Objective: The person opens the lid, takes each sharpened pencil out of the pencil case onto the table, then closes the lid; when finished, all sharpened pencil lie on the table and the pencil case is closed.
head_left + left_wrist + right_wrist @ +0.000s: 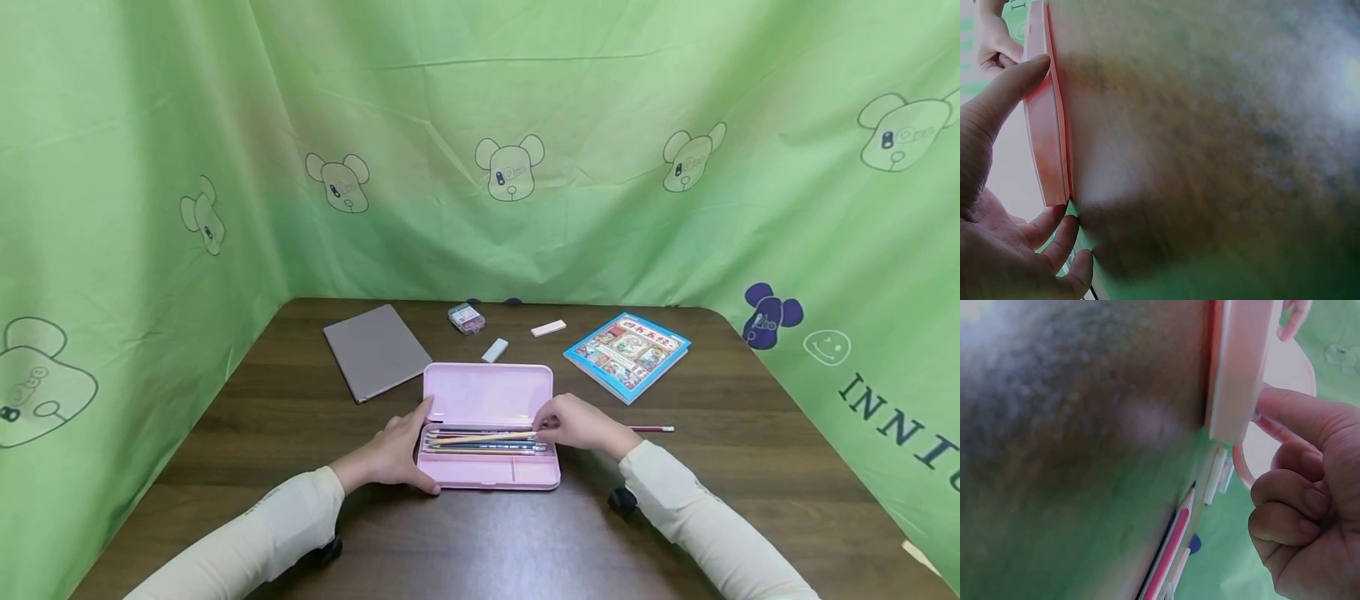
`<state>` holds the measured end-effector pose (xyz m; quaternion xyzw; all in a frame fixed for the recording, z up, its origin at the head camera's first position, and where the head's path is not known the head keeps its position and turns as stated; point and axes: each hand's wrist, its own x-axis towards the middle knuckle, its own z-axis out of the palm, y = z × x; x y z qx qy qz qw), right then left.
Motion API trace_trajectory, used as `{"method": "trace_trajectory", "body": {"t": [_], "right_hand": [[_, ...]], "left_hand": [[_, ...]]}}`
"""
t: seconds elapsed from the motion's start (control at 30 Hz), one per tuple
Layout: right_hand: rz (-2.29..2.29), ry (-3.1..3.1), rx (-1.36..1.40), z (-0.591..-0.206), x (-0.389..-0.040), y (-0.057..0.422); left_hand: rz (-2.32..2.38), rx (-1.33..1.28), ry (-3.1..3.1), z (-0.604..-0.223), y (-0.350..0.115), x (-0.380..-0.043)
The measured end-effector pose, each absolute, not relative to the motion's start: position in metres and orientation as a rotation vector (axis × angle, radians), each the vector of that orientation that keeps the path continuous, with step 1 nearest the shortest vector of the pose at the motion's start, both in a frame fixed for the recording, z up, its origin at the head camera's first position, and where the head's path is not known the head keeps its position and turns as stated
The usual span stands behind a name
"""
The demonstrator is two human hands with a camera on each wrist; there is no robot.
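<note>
A pink pencil case (468, 473) lies with its lid raised on the table, several pencils (480, 447) side by side in its rear compartment. My left hand (390, 450) holds the case's left end, thumb at the front edge and index finger near the hinge side. In the left wrist view the thumb (1022, 78) presses on the case's side wall (1047, 144). At the case's right end, my right hand (573, 422) pinches the end of a yellowish pencil (495, 436) lying slantwise over the others. The right wrist view shows its other fingers curled; the pencil is mostly hidden there.
A red pencil (656, 428) lies right of the right hand. Behind the case are two white erasers (495, 350) and a small clear box (467, 318). A grey notebook (378, 350) lies back left, a blue-edged picture book (628, 354) back right. Green curtains (420, 100) surround the table.
</note>
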<state>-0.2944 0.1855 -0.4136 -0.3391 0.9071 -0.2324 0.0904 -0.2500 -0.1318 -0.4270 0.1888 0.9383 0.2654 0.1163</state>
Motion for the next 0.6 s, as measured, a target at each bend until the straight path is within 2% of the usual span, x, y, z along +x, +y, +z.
{"method": "trace_trajectory", "body": {"t": [0.6], "right_hand": [[-0.917,2.831,-0.843,-0.402,-0.286,0.228]], "left_hand": [[0.764,0.553,2.773,-0.424,-0.131,-0.248]]}}
